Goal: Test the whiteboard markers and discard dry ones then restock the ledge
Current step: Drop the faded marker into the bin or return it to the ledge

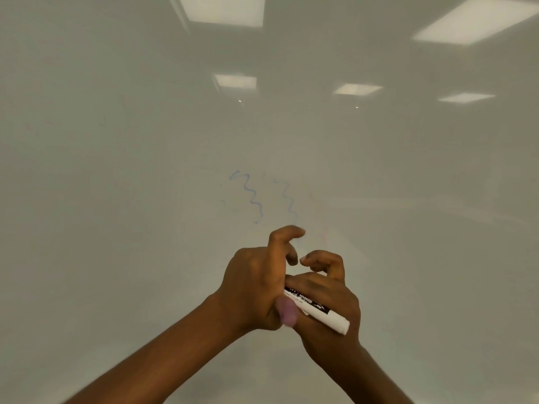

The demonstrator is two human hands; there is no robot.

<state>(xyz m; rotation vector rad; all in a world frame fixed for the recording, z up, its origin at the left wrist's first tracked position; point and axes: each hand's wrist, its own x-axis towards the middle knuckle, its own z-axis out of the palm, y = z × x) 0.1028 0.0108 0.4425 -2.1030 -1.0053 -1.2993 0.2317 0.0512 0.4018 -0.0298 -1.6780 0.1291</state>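
Gripping a white marker (318, 312) across its black label, the right hand (329, 304) curls its fingers round the barrel and holds it slantwise, blunt end low and toward the right, the writing end hidden where the two hands meet. The left hand (253, 284) presses against the right, its fingers bent and the forefinger lifted free. At its heel sits a blurred purple piece (287, 313), most likely a cap, though the blur hides whether the fingers pinch it. Hands brought together this closely suggest the cap is going on or coming off, so I judge this to be the moment between trying one marker and deciding its fate. Just beyond the fingertips the whiteboard (116, 176) fills the whole view, glossy and pale. Two wavy blue test lines (252, 199) run down it side by side, the left one darker, the right one thinner and fainter. That may point to a marker running dry. Higher up, the board mirrors the room behind, showing square ceiling lights (224, 8) as bright patches. Neither a ledge nor a bin is in view.
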